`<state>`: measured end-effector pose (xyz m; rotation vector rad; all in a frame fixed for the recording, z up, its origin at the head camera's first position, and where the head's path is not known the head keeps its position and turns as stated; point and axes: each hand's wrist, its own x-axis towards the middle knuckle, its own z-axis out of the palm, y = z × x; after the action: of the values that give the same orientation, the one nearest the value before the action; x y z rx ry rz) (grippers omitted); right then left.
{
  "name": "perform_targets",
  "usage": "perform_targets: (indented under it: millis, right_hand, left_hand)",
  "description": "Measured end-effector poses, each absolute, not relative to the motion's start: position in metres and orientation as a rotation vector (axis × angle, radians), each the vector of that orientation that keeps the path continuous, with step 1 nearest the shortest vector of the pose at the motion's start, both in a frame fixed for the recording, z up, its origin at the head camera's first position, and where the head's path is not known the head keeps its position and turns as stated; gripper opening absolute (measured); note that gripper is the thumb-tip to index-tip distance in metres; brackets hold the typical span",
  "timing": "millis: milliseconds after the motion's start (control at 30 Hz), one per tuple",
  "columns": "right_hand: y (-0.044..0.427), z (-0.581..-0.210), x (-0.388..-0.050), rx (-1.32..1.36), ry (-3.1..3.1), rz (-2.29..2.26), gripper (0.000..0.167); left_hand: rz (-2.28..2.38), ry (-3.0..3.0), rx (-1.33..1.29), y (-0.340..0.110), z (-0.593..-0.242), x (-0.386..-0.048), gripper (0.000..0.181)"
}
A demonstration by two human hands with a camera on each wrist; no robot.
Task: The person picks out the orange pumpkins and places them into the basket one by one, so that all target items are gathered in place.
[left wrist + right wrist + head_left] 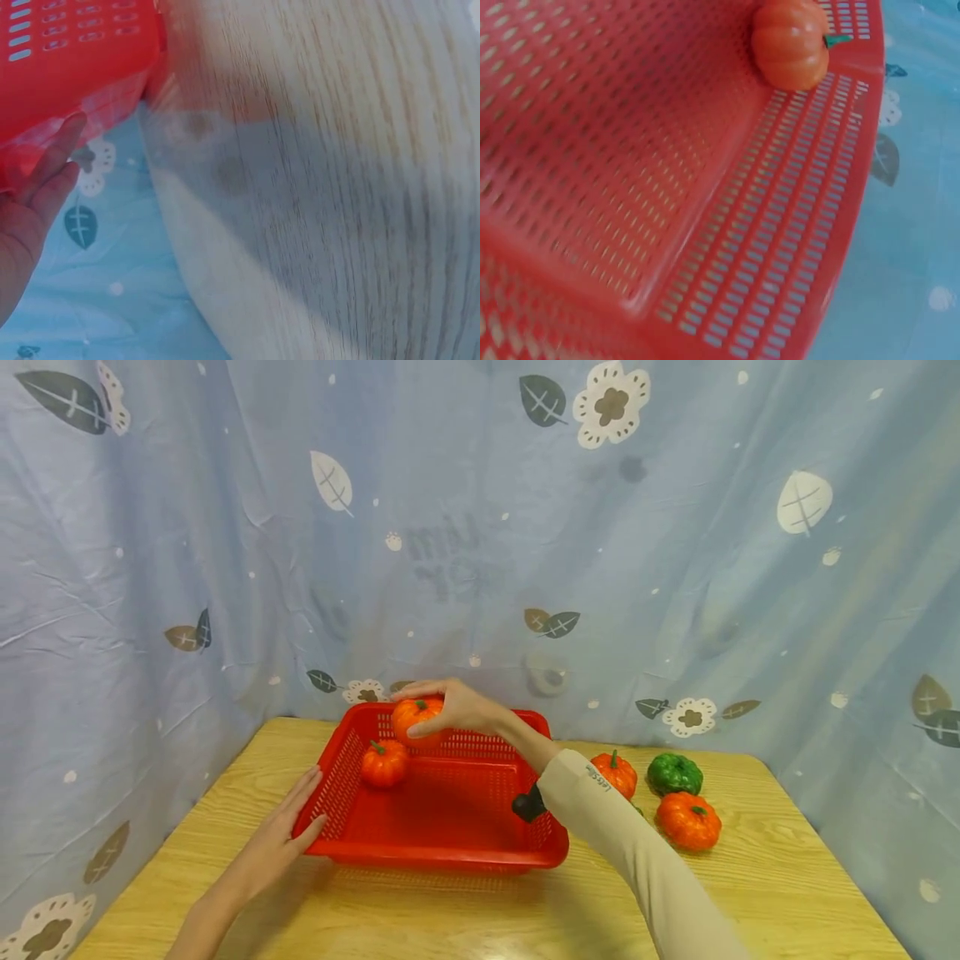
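Observation:
A red plastic basket [450, 857] with slotted walls stands on the table. My right hand [459, 706] grips an orange toy pumpkin [414, 720] over the basket's back left part, fingers across its top and thumb on its near side. A smaller orange pumpkin [384, 763] with a green stem sits inside the basket at the left. In the right wrist view an orange pumpkin [790, 45] shows against the slotted wall; the right hand is out of that view. My left hand [273, 843] touches the basket's left side with extended fingers, also seen as fingers [54, 169] in the left wrist view.
Right of the basket lie an orange pumpkin [615, 772], a green pumpkin [674, 773] and another orange one [688, 821]. The right sleeve [622, 827] partly covers that area. A patterned blue curtain [465, 527] surrounds the wood-grain table [780, 868].

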<state>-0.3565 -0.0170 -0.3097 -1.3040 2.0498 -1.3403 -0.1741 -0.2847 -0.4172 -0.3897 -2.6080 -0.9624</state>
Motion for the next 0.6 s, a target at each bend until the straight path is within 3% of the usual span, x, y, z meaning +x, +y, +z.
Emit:
perform_targets:
  millis: [167,600]
  right_hand:
    - [-0.036,-0.326,-0.366,-1.271,1.926,-1.394,0.060]
    - [-0.059,-0.369,-0.368,-1.328,1.896,-1.371,0.054]
  left_hand:
    - [-0.959,-2.614,-0.370,-0.283,-0.419,-0.172,0.063]
    - [-0.955,-2.601,-0.354,-0.280,-0.416,-0.172,0.062]
